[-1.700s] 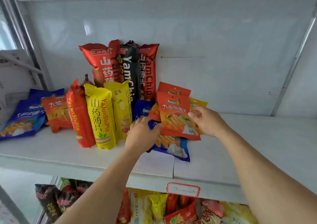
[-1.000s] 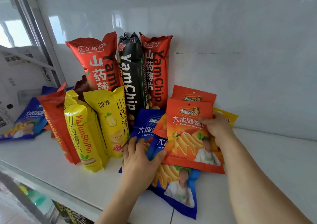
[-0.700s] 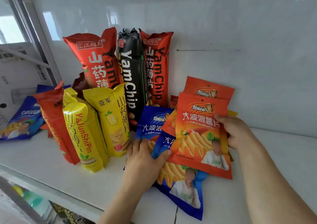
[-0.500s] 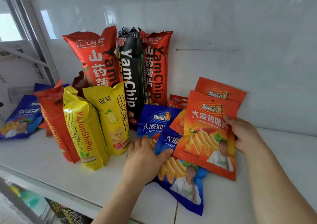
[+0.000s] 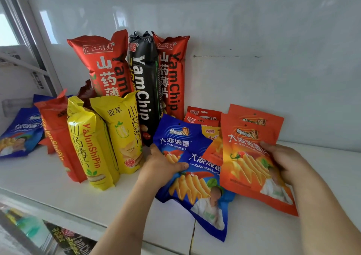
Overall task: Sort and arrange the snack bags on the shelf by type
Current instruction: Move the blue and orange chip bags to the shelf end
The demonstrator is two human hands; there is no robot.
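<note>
- The white shelf (image 5: 58,178) carries snack bags of several types, grouped toward the left and centre.
- The left hand (image 5: 160,167) is laid on two overlapping blue chip bags; its thumb is pressed on the front blue bag (image 5: 197,188) and its fingers are curled over the left edge of the rear blue bag (image 5: 175,135).
- The front blue bag lies flat on the shelf, with its lower corner close to the shelf's front edge.
- The right hand (image 5: 281,161) grips the front orange chip bag (image 5: 252,163) at its right edge, fingers curled over the printed face.
- A second orange chip bag (image 5: 257,116) of the same print is seen directly behind the first, its top edge showing above it.
- Small red packets (image 5: 203,116) are visible behind and between the blue and orange bags; their number cannot be told.
- Against the back wall (image 5: 254,30), two tall red yam chip bags (image 5: 105,67) stand upright with a black yam chip bag (image 5: 146,79) between them.
- In front of these, two yellow bags (image 5: 91,143) stand upright, with a red-orange bag (image 5: 56,137) just beside them on the left.
- Another blue chip bag (image 5: 19,135) lies at the far left of the shelf.
- On the lower shelf, more bags (image 5: 72,241) are partly visible.
</note>
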